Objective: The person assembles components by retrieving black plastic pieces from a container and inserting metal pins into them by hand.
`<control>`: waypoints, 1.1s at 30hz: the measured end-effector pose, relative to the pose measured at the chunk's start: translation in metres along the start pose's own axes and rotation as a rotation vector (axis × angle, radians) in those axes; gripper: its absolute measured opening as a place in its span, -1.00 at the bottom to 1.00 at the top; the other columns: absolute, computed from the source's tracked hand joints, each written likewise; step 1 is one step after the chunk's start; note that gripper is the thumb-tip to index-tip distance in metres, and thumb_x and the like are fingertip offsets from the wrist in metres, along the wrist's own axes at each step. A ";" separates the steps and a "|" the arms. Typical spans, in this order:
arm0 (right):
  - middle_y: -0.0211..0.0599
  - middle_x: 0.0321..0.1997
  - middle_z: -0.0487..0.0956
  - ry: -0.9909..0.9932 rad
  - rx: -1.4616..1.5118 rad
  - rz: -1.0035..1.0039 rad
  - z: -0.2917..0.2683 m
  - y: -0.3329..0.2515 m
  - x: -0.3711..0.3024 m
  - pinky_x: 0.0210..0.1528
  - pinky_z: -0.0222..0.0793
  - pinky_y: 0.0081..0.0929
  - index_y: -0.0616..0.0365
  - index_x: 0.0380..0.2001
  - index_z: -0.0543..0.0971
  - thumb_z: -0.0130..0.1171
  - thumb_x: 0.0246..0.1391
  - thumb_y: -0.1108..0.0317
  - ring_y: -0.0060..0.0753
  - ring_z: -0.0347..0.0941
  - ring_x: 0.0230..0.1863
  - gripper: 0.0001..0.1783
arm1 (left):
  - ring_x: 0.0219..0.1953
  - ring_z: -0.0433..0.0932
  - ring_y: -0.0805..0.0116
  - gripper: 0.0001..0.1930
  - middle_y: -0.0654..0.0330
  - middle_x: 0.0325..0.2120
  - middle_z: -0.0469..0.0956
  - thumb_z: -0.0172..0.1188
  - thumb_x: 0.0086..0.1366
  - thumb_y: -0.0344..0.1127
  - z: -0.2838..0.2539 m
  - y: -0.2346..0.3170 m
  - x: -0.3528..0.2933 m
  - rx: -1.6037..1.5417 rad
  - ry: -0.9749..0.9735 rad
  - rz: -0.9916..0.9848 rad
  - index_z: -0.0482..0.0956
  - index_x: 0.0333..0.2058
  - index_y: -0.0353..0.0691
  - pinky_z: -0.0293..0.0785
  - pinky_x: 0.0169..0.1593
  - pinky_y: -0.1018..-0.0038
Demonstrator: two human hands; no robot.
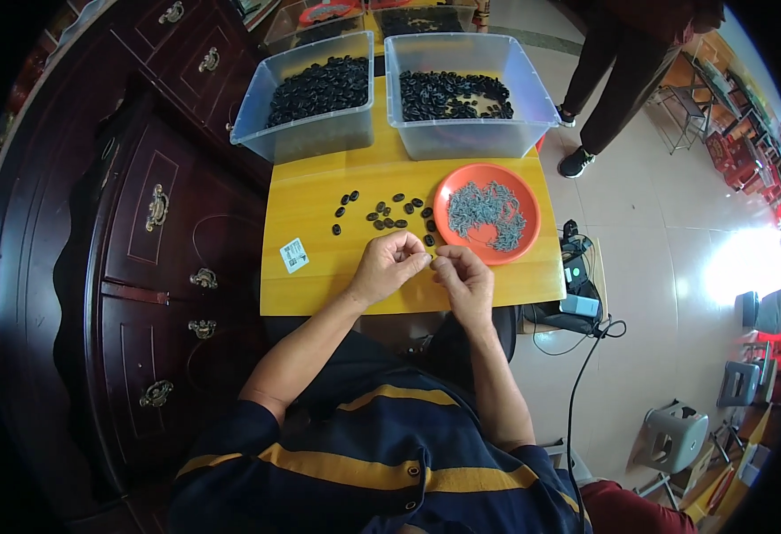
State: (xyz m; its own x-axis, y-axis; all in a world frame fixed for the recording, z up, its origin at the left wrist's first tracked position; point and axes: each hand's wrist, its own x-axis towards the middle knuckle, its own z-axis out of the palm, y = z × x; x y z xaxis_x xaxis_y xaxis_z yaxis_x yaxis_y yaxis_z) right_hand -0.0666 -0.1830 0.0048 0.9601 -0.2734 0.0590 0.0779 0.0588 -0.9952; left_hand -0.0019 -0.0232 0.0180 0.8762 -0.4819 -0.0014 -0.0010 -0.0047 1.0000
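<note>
My left hand (394,263) and my right hand (463,278) meet over the front part of the yellow table (346,285), thumb and fingertips pinched in each. Whatever sits between the fingertips is too small to make out. Just beyond them lie several loose black oval pieces (389,223), some in a cluster and some in short rows. Beside my right hand stands an orange-red plate (445,190) heaped with small grey thin pieces (475,206). A white printed label (294,255) lies flat on the table at the left.
Two clear plastic bins, a left one (319,137) and a right one (462,140), hold many black oval pieces at the far edge. A dark wooden cabinet (141,222) flanks the left. A person (617,80) stands at the far right; a black cable (577,392) hangs nearby.
</note>
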 end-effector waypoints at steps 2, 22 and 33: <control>-0.45 -0.33 0.57 -0.105 0.270 0.144 0.006 -0.001 -0.003 -0.27 0.44 -0.69 0.25 -0.11 0.53 0.22 0.23 0.41 -0.69 0.47 -0.36 -0.79 | -0.52 0.37 0.72 -0.93 0.44 -0.50 0.50 0.24 0.30 -0.44 0.002 -0.001 -0.001 0.012 0.044 0.053 0.55 -0.38 -0.26 0.32 -0.45 0.71; -0.39 -0.54 0.55 -0.054 -0.154 -0.079 -0.002 0.016 -0.009 -0.36 0.43 -0.57 0.24 -0.29 0.50 0.18 0.21 0.47 -0.65 0.50 -0.45 -0.92 | -0.29 0.61 0.14 -0.91 0.21 -0.39 0.61 0.23 0.16 -0.30 0.050 0.026 0.090 0.932 -0.192 0.431 0.65 -0.37 -0.11 0.53 -0.24 0.25; -0.33 -0.34 0.67 -0.171 -0.140 -0.116 -0.011 0.021 -0.008 -0.21 0.48 -0.56 0.28 -0.14 0.61 0.22 0.17 0.49 -0.59 0.55 -0.32 -0.81 | -0.25 0.61 0.12 -0.96 0.20 -0.38 0.57 0.31 0.11 -0.32 0.069 0.003 0.129 1.041 -0.577 0.481 0.66 -0.42 -0.08 0.54 -0.20 0.18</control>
State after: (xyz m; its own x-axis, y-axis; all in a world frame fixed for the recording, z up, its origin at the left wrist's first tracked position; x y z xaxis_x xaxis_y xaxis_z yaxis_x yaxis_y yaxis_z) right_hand -0.0757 -0.1898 -0.0179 0.9793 -0.1037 0.1741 0.1638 -0.1002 -0.9814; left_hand 0.0775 -0.1458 0.0201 0.3488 -0.9325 0.0941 -0.8606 -0.2789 0.4262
